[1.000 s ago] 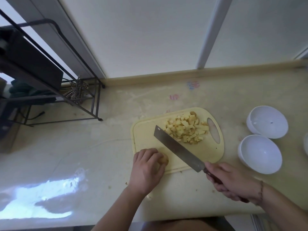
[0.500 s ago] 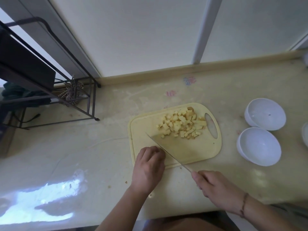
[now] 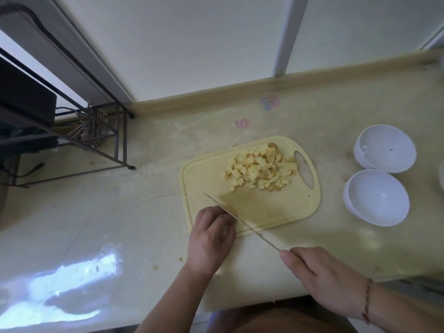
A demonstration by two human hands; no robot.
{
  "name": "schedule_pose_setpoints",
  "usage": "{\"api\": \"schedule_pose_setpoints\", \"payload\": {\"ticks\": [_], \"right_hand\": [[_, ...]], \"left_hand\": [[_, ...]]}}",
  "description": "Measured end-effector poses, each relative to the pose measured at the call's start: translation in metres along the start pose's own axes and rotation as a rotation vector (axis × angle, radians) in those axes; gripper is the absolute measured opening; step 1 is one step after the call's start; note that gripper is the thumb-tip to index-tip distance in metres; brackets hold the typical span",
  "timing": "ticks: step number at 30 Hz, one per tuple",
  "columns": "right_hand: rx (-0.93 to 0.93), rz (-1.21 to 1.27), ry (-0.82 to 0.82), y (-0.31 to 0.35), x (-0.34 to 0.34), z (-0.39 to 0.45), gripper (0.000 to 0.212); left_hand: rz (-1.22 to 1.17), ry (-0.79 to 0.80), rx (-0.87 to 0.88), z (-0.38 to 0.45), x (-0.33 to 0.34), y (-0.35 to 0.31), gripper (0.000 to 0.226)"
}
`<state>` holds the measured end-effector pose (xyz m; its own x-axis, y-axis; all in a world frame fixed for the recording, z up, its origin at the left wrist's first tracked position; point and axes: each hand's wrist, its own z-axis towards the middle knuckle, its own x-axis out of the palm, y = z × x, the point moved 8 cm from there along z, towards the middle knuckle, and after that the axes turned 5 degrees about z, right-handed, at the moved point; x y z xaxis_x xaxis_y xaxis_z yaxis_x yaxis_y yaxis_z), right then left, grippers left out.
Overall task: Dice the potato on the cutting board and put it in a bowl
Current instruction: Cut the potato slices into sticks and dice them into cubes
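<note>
Left hand (image 3: 211, 233) curled over the last potato piece (image 3: 232, 209) at the cutting board's (image 3: 283, 212) near corner, right hand (image 3: 322, 275) gripping the knife (image 3: 240, 221) edge-down beside the knuckles; diced cubes (image 3: 262, 171) are piled clear, nearest two empty bowls (image 3: 376, 198) on the bench (image 3: 120, 212).

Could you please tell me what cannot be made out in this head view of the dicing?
- Remaining potato piece: covered by the left hand; its size and shape are hidden.
- Knife: blade seen edge-on; handle hidden inside the right hand.
- A third white object: cut off by the right edge.
- Dark speck in the far bowl: too small to identify.
- Rack contents: dim and blurred.
</note>
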<state>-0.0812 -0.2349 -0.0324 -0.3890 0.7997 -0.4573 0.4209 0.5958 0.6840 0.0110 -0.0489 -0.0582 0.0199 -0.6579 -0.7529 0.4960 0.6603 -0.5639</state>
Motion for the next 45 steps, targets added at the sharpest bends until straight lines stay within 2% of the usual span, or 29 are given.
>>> {"api": "schedule_pose_setpoints", "payload": {"ticks": [6,11,17,22,32,39,45], "right_hand": [[0.02,-0.045,0.054,0.005,0.007,0.016,0.059],[-0.009,-0.009,0.034,0.016,0.013,0.036,0.061],[0.031,0.082,0.014,0.006,0.005,0.024,0.064],[0.017,0.061,0.039,0.011,0.004,0.014,0.073],[0.02,-0.042,0.02,0.009,0.004,0.006,0.061],[-0.042,-0.047,0.033,0.024,0.017,0.042,0.06],[0.022,0.048,0.026,0.012,0.007,0.034,0.072]], "left_hand": [[-0.026,-0.009,0.008,0.002,0.0,0.0,0.018],[-0.058,0.004,-0.021,0.001,-0.001,0.003,0.019],[-0.049,0.006,-0.005,-0.003,0.0,0.004,0.015],[-0.053,0.003,-0.008,-0.004,0.0,0.005,0.013],[-0.069,-0.034,-0.024,-0.003,-0.003,0.004,0.02],[-0.057,-0.012,-0.03,-0.002,-0.003,0.006,0.018],[-0.029,-0.027,-0.012,-0.009,-0.005,0.006,0.012]]}}
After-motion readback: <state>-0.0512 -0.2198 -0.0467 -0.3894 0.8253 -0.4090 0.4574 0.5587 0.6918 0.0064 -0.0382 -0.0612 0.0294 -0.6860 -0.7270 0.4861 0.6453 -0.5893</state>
